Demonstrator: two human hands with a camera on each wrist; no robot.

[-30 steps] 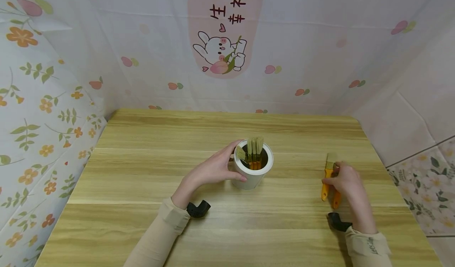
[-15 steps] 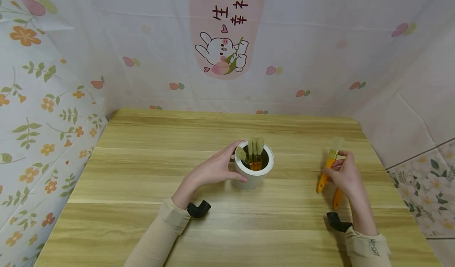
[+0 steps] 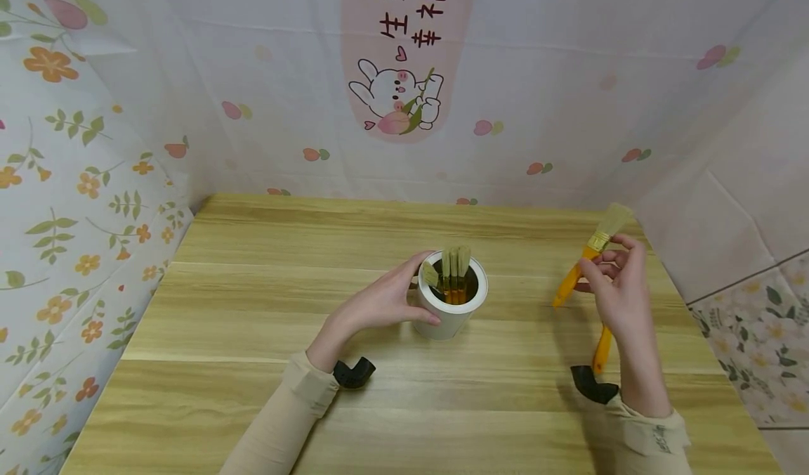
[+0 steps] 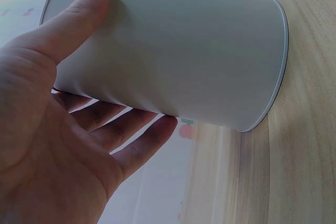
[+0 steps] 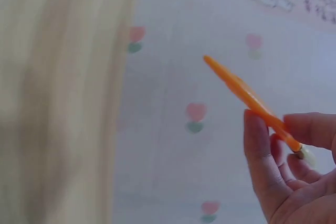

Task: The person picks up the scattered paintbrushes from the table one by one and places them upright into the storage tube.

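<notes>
A white round container [image 3: 442,326] stands on the wooden table with several bristle brushes [image 3: 456,271] upright in it, bristles up. My left hand [image 3: 379,298] holds its left side, the thumb on the near wall and the fingers round the far side; the left wrist view shows the container's plain wall [image 4: 178,51] in that grip. Raised above the table at the right, a paintbrush [image 3: 575,278] with an orange handle is pinched in my right hand [image 3: 622,285], bristles up and tilted right. Below that hand a second orange-handled paintbrush [image 3: 603,348] lies on the table, its upper part hidden.
The wooden table [image 3: 253,285] spreads around the container. A patterned white cloth [image 3: 537,95] hangs behind the table's back edge, and floral cloth [image 3: 88,250] hangs at the left. A black curved piece [image 3: 354,373] sits at each wrist.
My right hand has lifted one paintbrush off the table, up and away from the other, its bristle end tilting further right. The left hand and the container have stayed in place.
</notes>
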